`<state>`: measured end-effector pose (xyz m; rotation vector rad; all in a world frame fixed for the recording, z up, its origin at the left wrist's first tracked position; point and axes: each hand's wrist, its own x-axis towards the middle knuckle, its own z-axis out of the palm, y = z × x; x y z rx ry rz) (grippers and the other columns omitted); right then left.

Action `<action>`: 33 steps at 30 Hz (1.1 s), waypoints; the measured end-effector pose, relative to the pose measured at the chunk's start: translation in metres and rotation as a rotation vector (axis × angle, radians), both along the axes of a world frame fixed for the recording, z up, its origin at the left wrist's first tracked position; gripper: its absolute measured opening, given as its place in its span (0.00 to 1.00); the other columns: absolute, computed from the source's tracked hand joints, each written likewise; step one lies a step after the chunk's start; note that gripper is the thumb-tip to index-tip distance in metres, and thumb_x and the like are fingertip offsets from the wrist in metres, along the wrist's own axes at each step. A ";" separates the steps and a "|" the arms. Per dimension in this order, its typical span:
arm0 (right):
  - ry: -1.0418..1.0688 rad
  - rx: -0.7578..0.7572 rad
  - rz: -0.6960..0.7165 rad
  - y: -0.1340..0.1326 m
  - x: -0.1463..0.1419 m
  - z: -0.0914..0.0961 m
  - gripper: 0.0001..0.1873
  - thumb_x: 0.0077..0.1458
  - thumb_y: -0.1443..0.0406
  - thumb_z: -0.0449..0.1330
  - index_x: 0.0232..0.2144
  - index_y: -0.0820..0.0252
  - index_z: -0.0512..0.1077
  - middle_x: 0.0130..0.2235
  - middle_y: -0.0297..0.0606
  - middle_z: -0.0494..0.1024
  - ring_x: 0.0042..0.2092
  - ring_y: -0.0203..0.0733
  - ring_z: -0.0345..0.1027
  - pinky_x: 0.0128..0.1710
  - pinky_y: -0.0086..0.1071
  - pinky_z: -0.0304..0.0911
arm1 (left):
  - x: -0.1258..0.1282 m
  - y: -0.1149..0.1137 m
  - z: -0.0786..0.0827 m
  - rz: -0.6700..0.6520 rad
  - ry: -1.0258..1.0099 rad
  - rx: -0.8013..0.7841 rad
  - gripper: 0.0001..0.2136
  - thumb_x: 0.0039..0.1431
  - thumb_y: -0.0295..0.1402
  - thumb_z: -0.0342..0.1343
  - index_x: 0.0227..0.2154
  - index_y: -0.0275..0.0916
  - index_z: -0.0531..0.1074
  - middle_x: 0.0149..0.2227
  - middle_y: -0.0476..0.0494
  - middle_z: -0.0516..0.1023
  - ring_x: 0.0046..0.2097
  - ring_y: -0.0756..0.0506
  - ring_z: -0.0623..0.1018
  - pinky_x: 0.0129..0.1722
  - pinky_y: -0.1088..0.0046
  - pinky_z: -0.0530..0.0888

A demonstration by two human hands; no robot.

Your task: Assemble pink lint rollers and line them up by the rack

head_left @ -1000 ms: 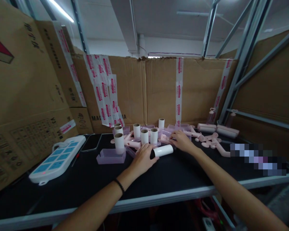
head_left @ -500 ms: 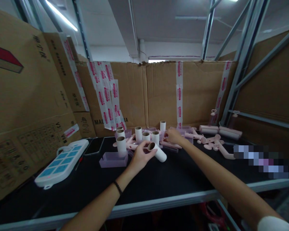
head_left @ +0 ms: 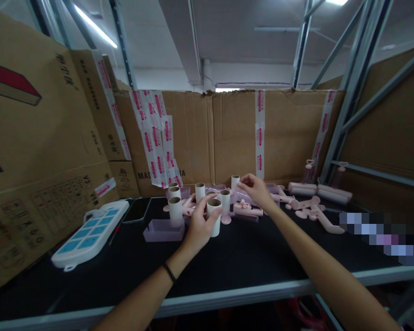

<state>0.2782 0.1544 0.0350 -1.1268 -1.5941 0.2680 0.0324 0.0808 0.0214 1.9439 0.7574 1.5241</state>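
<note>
My left hand [head_left: 200, 225] is closed around a white cardboard tube [head_left: 214, 225], which stands upright with its brown open end up. My right hand [head_left: 257, 189] reaches to the back, thumb and forefinger apart at the right side of another upright white tube [head_left: 235, 180]. A firm hold there does not show. More white tubes stand close by, one [head_left: 225, 201] right of my left hand and one [head_left: 175, 210] behind a purple translucent tray [head_left: 162, 231]. Pink plastic parts [head_left: 248, 211] lie below my right hand.
A white power strip [head_left: 89, 234] and a dark phone [head_left: 136, 210] lie to the left. Pink pieces [head_left: 308, 206] and pink cylinders [head_left: 301, 188] are spread to the right. Cardboard walls [head_left: 231, 133] enclose the black table [head_left: 248, 262], and a metal rail [head_left: 262, 292] runs along its front.
The tube in my left hand has gone from tilted to upright. My right hand has risen from the pink parts to beside the rear tube, its fingers opening. The view has shifted slightly.
</note>
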 end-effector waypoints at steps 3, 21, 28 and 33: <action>0.451 -0.042 0.343 -0.023 -0.015 0.008 0.18 0.51 0.54 0.70 0.38 0.59 0.74 0.36 0.37 0.79 0.36 0.38 0.71 0.36 0.31 0.66 | 0.003 0.003 0.005 0.052 0.093 0.136 0.26 0.60 0.38 0.63 0.60 0.42 0.66 0.56 0.37 0.75 0.58 0.38 0.76 0.59 0.58 0.71; 0.601 -0.215 0.592 -0.057 -0.057 -0.001 0.15 0.49 0.55 0.72 0.35 0.57 0.77 0.36 0.33 0.78 0.37 0.36 0.69 0.38 0.29 0.63 | -0.005 0.030 0.008 0.137 0.408 0.420 0.32 0.59 0.40 0.65 0.64 0.46 0.60 0.62 0.38 0.71 0.59 0.39 0.77 0.60 0.60 0.73; 0.541 -0.140 0.562 -0.058 -0.068 -0.008 0.15 0.52 0.54 0.70 0.35 0.57 0.76 0.34 0.32 0.75 0.35 0.36 0.66 0.36 0.29 0.61 | -0.008 0.026 0.006 0.173 0.494 0.496 0.31 0.62 0.43 0.62 0.64 0.44 0.59 0.61 0.37 0.73 0.61 0.38 0.75 0.61 0.58 0.72; 0.515 -0.070 0.485 -0.063 -0.075 -0.011 0.15 0.54 0.52 0.67 0.36 0.56 0.75 0.35 0.33 0.74 0.34 0.38 0.65 0.35 0.30 0.62 | -0.009 0.019 0.010 0.168 0.525 0.551 0.26 0.66 0.41 0.58 0.64 0.43 0.62 0.59 0.38 0.76 0.60 0.39 0.76 0.63 0.59 0.70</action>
